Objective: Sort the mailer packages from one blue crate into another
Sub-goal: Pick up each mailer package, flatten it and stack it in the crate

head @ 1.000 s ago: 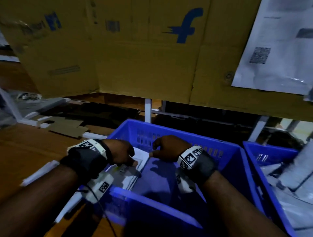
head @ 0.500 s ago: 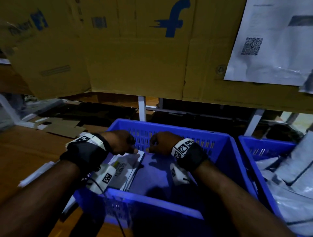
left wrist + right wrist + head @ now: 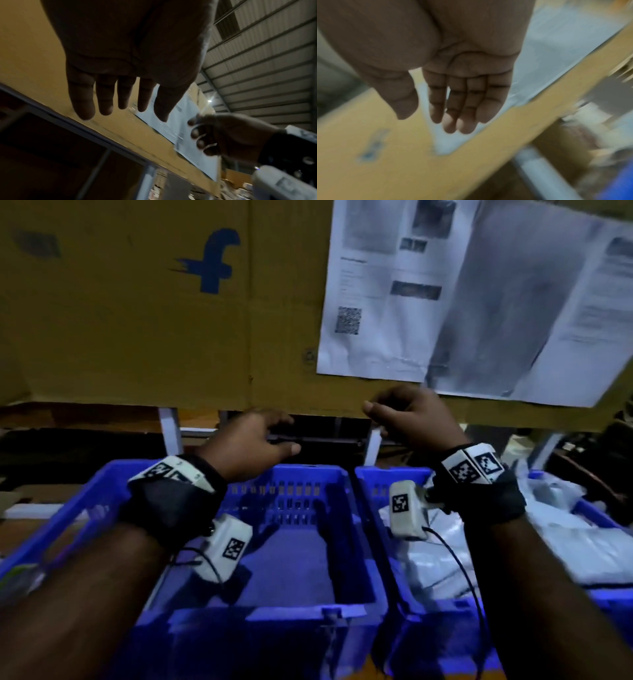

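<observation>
Two blue crates stand side by side in the head view. The left crate (image 3: 301, 470) shows a bare floor; my left forearm hides its left side. The right crate (image 3: 394, 474) holds several white mailer packages (image 3: 582, 546). My left hand (image 3: 284, 436) hovers above the left crate's far rim, with its fingers straight and apart (image 3: 120, 105) and nothing in it. My right hand (image 3: 404, 416) is raised above the gap between the crates, with its fingers loosely bent (image 3: 453, 108) and empty; it also shows in the left wrist view (image 3: 228, 135).
A large cardboard sheet (image 3: 154, 320) with a blue logo hangs just behind the crates. White printed papers (image 3: 376, 302) are stuck on it above my right hand. White frame legs (image 3: 170, 433) stand below the cardboard.
Both hands have lifted out of the left crate, where they were curled by a mailer stack, and moved up and to the right. They are empty now. The head view has swung right.
</observation>
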Demonstrator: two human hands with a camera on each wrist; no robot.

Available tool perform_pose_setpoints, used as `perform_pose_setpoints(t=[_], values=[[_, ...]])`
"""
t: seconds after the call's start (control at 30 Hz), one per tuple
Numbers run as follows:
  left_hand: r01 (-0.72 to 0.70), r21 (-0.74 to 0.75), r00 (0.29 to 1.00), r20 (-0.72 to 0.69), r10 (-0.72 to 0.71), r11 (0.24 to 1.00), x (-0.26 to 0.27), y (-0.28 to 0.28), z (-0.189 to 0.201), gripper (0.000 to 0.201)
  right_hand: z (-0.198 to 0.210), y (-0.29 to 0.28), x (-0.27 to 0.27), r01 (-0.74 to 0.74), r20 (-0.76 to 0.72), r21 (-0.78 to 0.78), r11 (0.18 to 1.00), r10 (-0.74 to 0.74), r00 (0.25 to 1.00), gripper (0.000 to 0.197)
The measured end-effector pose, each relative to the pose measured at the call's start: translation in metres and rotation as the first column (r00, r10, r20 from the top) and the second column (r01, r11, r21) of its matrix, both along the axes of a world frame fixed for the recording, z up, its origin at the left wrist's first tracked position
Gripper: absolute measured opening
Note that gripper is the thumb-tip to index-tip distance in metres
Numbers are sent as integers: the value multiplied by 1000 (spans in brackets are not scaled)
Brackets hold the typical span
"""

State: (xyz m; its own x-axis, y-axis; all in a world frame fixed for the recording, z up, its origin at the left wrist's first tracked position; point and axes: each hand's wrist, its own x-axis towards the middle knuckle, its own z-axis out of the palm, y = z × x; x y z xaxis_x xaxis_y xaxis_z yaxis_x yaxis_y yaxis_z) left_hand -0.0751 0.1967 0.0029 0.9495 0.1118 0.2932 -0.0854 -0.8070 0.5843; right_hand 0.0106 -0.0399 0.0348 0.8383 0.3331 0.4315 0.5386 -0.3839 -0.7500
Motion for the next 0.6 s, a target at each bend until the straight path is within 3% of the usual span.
perform_pose_setpoints(t=[0.13,0.17,0.27,0.33,0.43,0.5,0.53,0.6], values=[[56,-3,998,17,-56,998,26,-43,-3,41,-36,-60,39,221,-62,-220,950,-239,969,20],[49,-10,998,33,-49,999,31,-50,-6,38,-47,-74,52,274,-63,-322,906,-310,949,18],[13,-25,995,104,-10,1000,47,-61,-18,30,-76,-105,77,334,-55,-618,711,-463,885,38],[-18,-19,995,100,20,1000,55,-62,-28,26,-98,-120,86,370,-59,-673,640,-545,836,50],[-29,-22,994,101,32,999,59,-57,-39,20,-127,-129,91,453,-155,-655,605,-694,703,77],[-41,-43,993,110,45,998,61,-53,-44,17,-137,-126,92,519,-110,-669,532,-762,638,97],[-49,-55,992,110,55,997,61,-50,-46,15,-140,-122,90,555,-50,-685,473,-790,611,100],[-66,-71,990,118,74,995,63,-46,-50,14,-148,-114,87,626,58,-677,387,-820,570,88]])
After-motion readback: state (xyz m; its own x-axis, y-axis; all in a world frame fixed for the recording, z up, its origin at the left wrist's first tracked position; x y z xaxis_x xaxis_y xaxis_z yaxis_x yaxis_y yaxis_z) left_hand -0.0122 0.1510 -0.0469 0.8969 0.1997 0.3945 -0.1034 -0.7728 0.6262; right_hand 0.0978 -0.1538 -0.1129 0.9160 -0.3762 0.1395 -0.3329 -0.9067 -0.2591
